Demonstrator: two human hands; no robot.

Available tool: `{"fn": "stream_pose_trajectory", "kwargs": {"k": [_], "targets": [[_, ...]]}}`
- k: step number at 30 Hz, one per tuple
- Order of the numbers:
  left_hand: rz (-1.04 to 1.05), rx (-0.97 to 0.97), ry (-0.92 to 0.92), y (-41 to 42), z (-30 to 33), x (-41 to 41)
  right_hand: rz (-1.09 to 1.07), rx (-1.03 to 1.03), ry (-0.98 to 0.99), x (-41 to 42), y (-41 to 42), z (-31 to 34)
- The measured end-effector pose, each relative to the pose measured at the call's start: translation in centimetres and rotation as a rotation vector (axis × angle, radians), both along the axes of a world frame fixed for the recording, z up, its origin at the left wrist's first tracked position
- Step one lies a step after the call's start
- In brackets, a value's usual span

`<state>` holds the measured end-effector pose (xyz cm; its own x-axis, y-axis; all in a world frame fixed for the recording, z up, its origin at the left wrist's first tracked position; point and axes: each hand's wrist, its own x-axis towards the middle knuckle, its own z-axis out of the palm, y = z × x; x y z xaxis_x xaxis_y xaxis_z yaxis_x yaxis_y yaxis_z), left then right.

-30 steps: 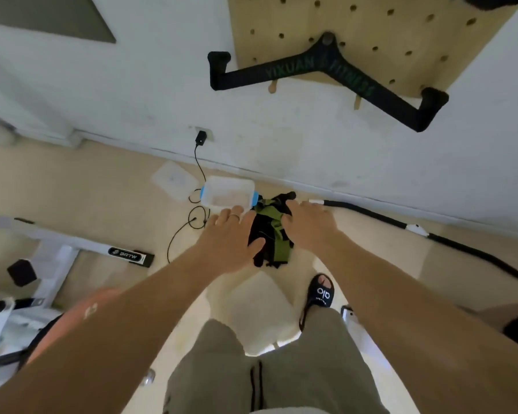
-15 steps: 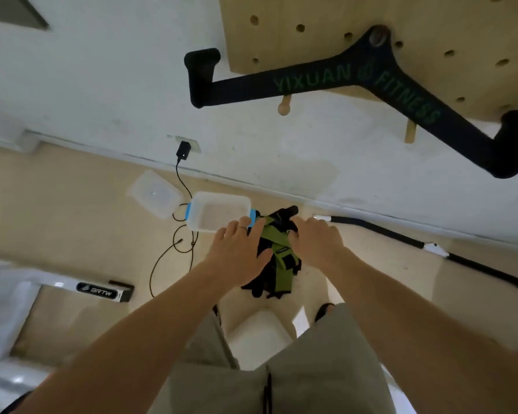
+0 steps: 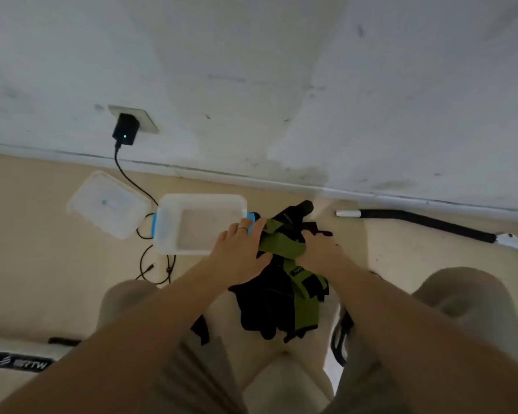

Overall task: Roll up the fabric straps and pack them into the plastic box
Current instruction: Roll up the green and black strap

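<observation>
A: Status on the fabric straps (image 3: 284, 282)?

B: Bunched in one black-and-green heap on the floor, just right of the plastic box (image 3: 199, 224), touching its blue-clipped end. Not rolled yet, not packed.

A: Hands?

B: Left hand (image 3: 241, 253) laid on the left side of the heap, fingers spread and mostly straight, thumb tucked against the fabric. Looks like pressing and steadying, not clamping. Right hand (image 3: 320, 249) buried in the top of the heap, fingers hidden under a green strap. Can't tell whether gripping or just pushing in.

A: Why both on the pile?

B: Probably gathering it to find a free end. Tangled webbing won't roll until separated, hence one hand pinning while the other digs.

A: Box ready?

B: Open, upright, nothing visible inside. Lid (image 3: 108, 203) off, lying flat to the left, near but apart from the box. Likely parked there to keep the mouth free for one-handed drops.

A: Hazards?

B: Charger cable (image 3: 132, 182) running from the wall adapter (image 3: 125, 130) down behind the box and looping on the floor beside it. Could snag if the box gets dragged. Black tube (image 3: 425, 221) along the wall to the right, well apart from the heap.

A: Next?

B: Guess: pull out one strap, flatten, roll tight, drop in the box.
</observation>
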<state>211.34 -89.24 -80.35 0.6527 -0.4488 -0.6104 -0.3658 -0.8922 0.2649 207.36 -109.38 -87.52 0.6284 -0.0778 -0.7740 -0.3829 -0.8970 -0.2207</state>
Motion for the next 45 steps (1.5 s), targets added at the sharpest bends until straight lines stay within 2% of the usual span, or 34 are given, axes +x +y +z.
{"fn": "stream_pose_trajectory", "kwargs": {"k": [4,7,12,16,19,21,28,37,40,45], "targets": [[-0.019,-0.007,0.023,-0.8,-8.0,0.4,-0.002,0.056,0.043,-1.2,-0.1,-10.6],[-0.008,-0.025,0.022,-0.5,-11.5,0.1,0.028,0.047,0.119,-1.7,0.0,-15.5],[0.070,-0.058,0.009,1.0,-13.6,-1.0,0.061,-0.061,0.150,-4.5,-0.7,-18.6],[0.062,-0.053,0.003,1.7,-13.5,-2.6,-0.043,-0.041,0.008,-5.9,-1.3,-19.9],[0.086,-0.056,-0.002,1.7,-13.1,-3.4,-0.103,0.011,-0.116,-5.6,-1.6,-19.3],[0.055,-0.047,-0.003,1.4,-12.5,-4.1,-0.093,-0.033,-0.199,-5.4,-2.0,-18.7],[0.029,-0.050,-0.005,0.6,-10.2,-4.5,0.004,-0.043,-0.297,-4.5,-2.7,-12.6],[-0.069,-0.096,-0.096,0.0,-4.1,-4.4,0.374,-0.121,-0.297,-3.0,-1.7,1.4],[-0.082,-0.110,-0.096,-0.7,-2.4,-3.9,0.492,-0.126,-0.385,-3.0,-1.0,4.9],[-0.074,-0.246,-0.038,-0.8,-2.2,-2.7,0.633,-0.101,-0.572,-2.7,-0.5,7.2]]}}
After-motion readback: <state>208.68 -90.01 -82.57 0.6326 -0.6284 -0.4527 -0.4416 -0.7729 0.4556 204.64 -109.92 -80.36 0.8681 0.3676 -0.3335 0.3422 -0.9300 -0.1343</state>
